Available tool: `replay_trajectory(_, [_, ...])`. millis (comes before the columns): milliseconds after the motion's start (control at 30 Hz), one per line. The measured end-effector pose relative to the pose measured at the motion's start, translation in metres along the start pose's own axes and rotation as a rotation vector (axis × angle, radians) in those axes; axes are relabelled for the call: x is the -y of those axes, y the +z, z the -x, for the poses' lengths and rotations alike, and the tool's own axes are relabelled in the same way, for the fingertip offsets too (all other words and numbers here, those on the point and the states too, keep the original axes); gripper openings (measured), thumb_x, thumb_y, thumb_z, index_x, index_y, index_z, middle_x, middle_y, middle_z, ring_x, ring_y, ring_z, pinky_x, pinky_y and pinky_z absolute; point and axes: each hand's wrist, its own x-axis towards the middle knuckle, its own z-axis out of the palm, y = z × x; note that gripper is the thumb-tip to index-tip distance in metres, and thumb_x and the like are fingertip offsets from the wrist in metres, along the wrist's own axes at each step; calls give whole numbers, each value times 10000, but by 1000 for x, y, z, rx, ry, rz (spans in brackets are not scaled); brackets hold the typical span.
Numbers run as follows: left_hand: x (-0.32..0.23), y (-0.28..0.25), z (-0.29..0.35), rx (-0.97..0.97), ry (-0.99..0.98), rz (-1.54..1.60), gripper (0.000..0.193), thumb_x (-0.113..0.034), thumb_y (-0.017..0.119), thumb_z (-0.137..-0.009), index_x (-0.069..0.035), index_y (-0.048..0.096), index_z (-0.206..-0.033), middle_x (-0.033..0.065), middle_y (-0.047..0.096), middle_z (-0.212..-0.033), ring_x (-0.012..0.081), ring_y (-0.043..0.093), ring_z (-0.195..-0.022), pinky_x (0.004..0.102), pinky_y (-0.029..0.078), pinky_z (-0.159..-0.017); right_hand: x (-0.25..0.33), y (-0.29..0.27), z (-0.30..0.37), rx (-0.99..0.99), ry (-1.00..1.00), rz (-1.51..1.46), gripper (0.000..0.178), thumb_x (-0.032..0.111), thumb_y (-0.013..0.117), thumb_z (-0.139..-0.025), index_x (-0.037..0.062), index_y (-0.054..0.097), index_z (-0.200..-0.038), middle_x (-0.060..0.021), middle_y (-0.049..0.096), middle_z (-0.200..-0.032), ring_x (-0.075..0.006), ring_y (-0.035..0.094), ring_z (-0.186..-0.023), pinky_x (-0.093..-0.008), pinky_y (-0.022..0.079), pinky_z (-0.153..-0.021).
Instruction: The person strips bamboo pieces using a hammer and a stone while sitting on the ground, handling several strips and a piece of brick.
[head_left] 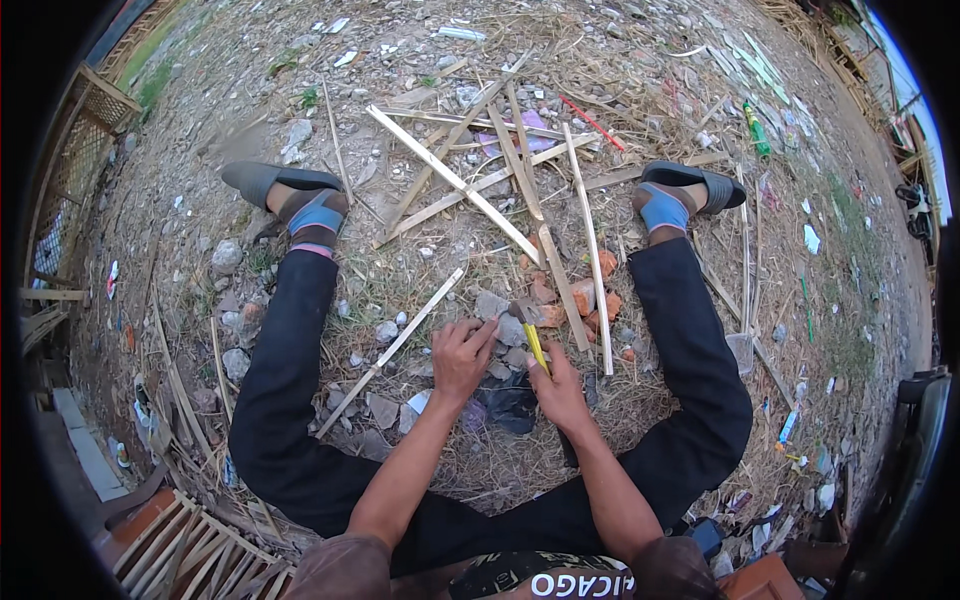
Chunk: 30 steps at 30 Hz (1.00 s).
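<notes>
I sit on the ground with my legs spread, in dark trousers and grey sandals. My right hand (pixel 560 392) grips a yellow-handled tool (pixel 536 346) whose dark metal head (pixel 521 312) points away from me. My left hand (pixel 461 356) is beside it, with its fingers curled close to the tool's head; whether it holds anything is hidden. A long split bamboo strip (pixel 393 348) lies slanted on the ground just left of my left hand. Grey stones (pixel 492 304) and orange brick pieces (pixel 600 300) lie right in front of both hands.
Several bamboo strips (pixel 455 180) lie crossed between my feet, and one long strip (pixel 590 250) runs toward my right knee. Dry grass, stones and litter cover the ground. A green bottle (pixel 757 130) lies far right. Bamboo slat frames (pixel 170 545) stand at lower left.
</notes>
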Motion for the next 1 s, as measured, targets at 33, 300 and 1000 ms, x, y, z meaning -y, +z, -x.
replay_trajectory(33, [0, -3, 2, 3, 31, -36, 232, -191, 766, -840, -175, 768, -1072, -5, 672, -939, 198, 579, -782, 357, 395, -710, 1, 1, 0, 10, 22, -26, 311, 208, 553, -1007, 25, 507, -1254, -158, 642, -790, -272, 651, -704, -410, 483, -651])
replay_trajectory(300, [1, -4, 9, 2, 103, -109, 311, -224, 762, -839, -197, 746, -1149, -16, 656, -1025, 195, 557, -837, 362, 398, -742, 15, -13, 7, -24, 40, 85, 357, 275, 518, -1041, 36, 515, -1307, -192, 654, -761, -375, 670, -712, -458, 483, -647])
replay_trajectory(1000, [-1, -3, 10, -15, 81, -125, 320, -233, 752, -847, -199, 739, -1165, -22, 655, -1031, 194, 558, -862, 368, 390, -760, 72, -18, 11, -137, -205, 264, 344, 203, 535, -1021, 25, 517, -1315, -310, 656, -832, -489, 660, -787, -536, 491, -635])
